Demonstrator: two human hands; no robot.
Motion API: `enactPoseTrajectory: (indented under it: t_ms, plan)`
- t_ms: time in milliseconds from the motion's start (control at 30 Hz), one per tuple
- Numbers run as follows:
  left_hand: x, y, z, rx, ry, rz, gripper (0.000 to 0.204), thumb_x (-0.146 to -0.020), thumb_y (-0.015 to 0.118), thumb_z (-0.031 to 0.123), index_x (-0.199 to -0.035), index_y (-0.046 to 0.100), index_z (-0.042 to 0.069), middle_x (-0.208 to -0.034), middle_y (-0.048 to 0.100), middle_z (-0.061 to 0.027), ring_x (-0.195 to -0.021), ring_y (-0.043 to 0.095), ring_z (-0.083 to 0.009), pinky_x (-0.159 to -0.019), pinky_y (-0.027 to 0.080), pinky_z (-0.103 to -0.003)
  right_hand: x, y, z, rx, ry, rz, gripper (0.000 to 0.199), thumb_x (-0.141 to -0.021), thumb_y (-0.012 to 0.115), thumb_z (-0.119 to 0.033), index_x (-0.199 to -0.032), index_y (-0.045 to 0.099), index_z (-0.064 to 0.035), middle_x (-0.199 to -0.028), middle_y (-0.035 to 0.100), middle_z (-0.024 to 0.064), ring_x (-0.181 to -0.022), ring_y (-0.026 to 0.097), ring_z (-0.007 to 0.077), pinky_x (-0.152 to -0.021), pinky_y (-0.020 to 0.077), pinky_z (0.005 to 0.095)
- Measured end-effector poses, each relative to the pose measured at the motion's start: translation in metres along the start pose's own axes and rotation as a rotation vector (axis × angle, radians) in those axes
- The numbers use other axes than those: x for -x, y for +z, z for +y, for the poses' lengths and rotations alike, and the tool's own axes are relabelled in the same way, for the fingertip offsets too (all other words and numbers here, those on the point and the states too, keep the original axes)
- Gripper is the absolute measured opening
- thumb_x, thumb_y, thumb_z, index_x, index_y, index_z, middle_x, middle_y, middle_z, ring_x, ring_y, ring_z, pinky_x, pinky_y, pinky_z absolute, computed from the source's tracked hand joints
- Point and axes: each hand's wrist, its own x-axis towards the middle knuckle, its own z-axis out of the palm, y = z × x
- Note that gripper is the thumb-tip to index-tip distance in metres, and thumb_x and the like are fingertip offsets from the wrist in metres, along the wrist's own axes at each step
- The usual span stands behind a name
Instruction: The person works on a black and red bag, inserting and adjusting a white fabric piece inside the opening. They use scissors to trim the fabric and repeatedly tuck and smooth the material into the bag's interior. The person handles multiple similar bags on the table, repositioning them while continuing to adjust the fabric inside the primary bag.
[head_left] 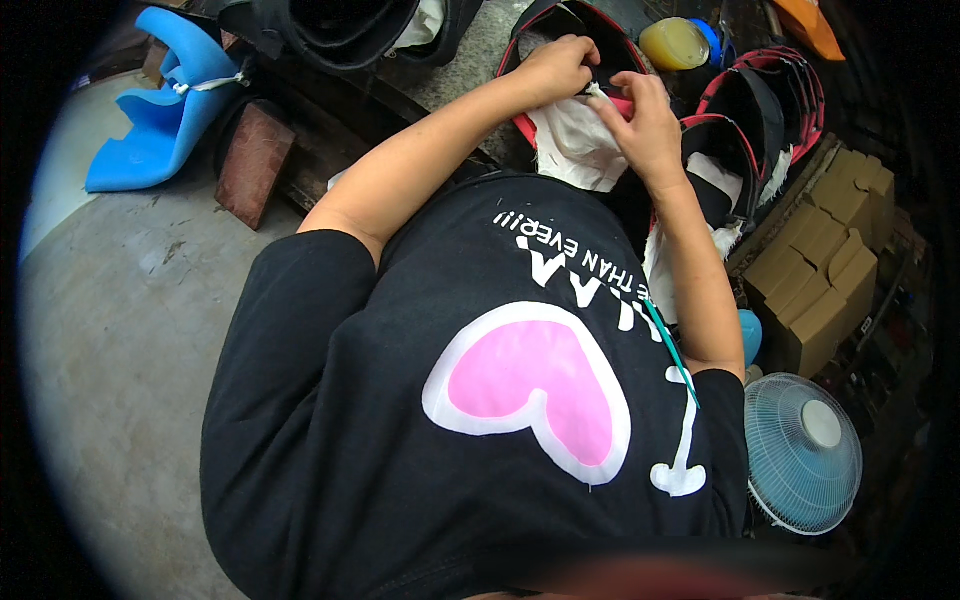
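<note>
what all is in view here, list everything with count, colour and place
red-edged piece: 1, black and red, top centre
similar pieces: several, black and red, upper right
cloth: several pieces, white, centre top and right
jar: 1, yellow and blue, top right
sheet-like item: 1, orange, top right
cardboard: count unclear, brown, right
fan: 1, white and blue, lower right
thin strip: 1, teal, right of centre
shaped piece: 1, blue, upper left
block: 1, reddish brown, upper left
floor: 1, grey, left
shirt: 1, black, centre
left hand: 1, bare, top centre
right hand: 1, bare, top centre
</note>
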Motion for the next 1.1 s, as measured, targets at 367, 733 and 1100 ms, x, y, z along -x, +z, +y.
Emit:
enactPoseTrajectory:
  t_ms: [367,733,1100]
  plan:
    - [-0.009,0.003,0.001,-0.221,0.194,-0.072,0.032,-0.072,0.065,0.002,-0.103,0.067,0.004,-0.1,0.066,-0.0157,-0.094,0.065,-0.0313,-0.083,0.051,-0.04,-0.024,-0.016,0.011,0.408,-0.424,0.063,0.027,-0.074,0.067,-0.011,-0.101,0.064,-0.0132,-0.093,0.067,0.0031,-0.086,0.061,0.026,-0.074,0.0493,0.0395]
    - [-0.004,0.0,0.007,-0.017,0.2,-0.304,0.02,-0.078,0.061,0.011,-0.096,0.069,0.009,-0.097,0.06,-0.0115,-0.089,0.061,-0.0271,-0.08,0.049,-0.036,-0.046,0.012,0.044,0.367,-0.188,0.032,0.017,-0.078,0.067,-0.012,-0.093,0.059,-0.0124,-0.08,0.067,0.0104,-0.077,0.065,0.0313,-0.069,0.0511,0.0438]
    - [-0.025,0.007,0.0,0.088,0.019,-0.306,0.029,-0.083,0.054,0.004,-0.107,0.071,0.008,-0.097,0.069,-0.014,-0.082,0.068,-0.0261,-0.078,0.052,-0.037,-0.026,-0.012,0.013,-0.036,-0.094,0.076,0.03,-0.076,0.075,-0.031,-0.091,0.063,-0.0084,-0.084,0.063,0.0097,-0.078,0.064,0.031,-0.07,0.0506,0.0428]
